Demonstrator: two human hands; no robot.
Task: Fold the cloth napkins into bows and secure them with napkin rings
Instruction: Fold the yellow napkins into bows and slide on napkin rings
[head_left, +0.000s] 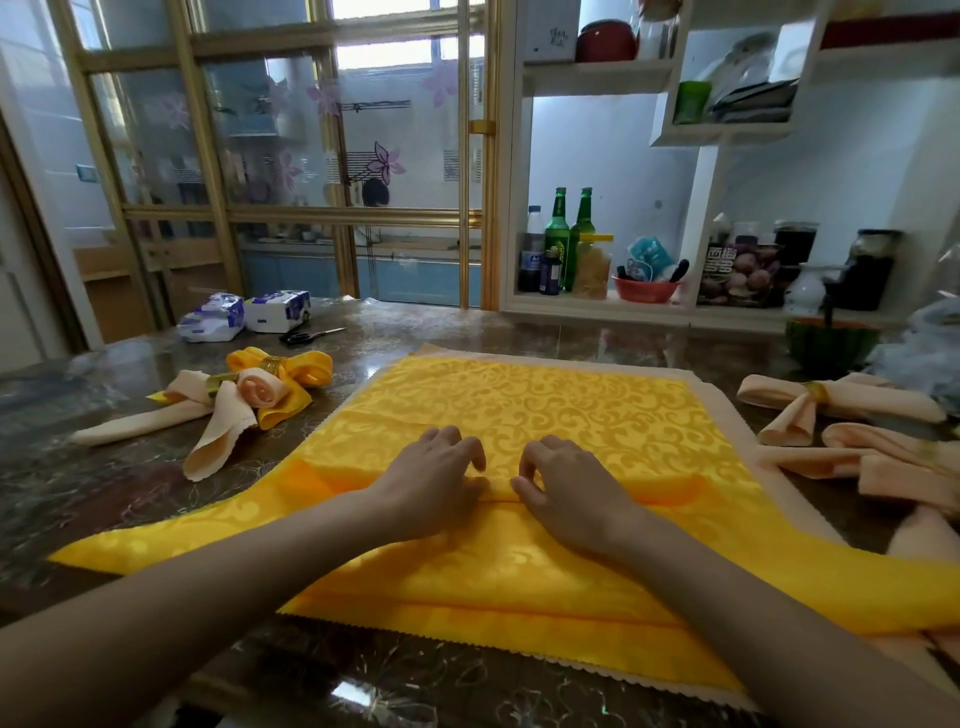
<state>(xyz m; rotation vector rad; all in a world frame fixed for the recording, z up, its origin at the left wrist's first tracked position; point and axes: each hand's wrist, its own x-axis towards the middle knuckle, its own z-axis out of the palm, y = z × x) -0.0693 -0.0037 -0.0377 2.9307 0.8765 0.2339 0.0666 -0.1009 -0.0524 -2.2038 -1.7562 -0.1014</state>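
Pinching the crease is where I find both hands: the yellow napkin (545, 405) lies spread in the middle of the table (519, 327) on top of a peach napkin (724, 410), its near part folded up toward the centre. The left hand (441, 467) and right hand (561, 483) sit close together on that folded edge, fingers curled and, as far as I can tell, nipping the cloth between thumb and fingertips. I judge this napkin to be early in its pleating, with no ring on it yet. A finished yellow bow (291, 371) and a ringed peach bow (208, 405) lie at the left, and two more peach bows (831, 400) at the right, so several look done. Scissors (309, 336) and tissue packs (249, 314) sit further back.
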